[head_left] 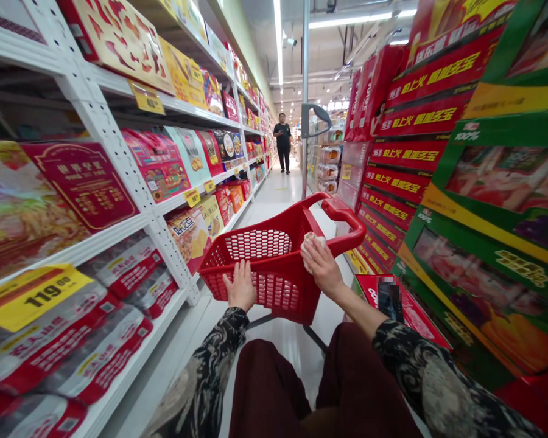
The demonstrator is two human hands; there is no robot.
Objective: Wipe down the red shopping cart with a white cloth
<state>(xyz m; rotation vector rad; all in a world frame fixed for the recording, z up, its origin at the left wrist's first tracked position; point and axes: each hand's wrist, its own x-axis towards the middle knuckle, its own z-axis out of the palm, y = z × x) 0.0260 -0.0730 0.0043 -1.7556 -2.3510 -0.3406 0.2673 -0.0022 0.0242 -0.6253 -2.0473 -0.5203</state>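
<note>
A red plastic shopping cart (274,274) with perforated sides stands in front of my knees on dark legs, its handle to the right. My left hand (242,286) lies on the near side of the basket, fingers stretched over its upper wall. Under my right hand (323,267) is a crumpled whitish cloth (307,244), held against the basket's rim close to the handle (347,222). The fingers of that hand cover part of the cloth. Nothing can be seen inside the visible part of the basket.
White shelves (114,134) with boxed goods and bottle packs line the left. Stacked red cartons (402,158) and green boxes (497,243) rise on the right. A metal pole (305,158) stands beyond the cart. Farther down the aisle is a person (282,140) in dark clothes.
</note>
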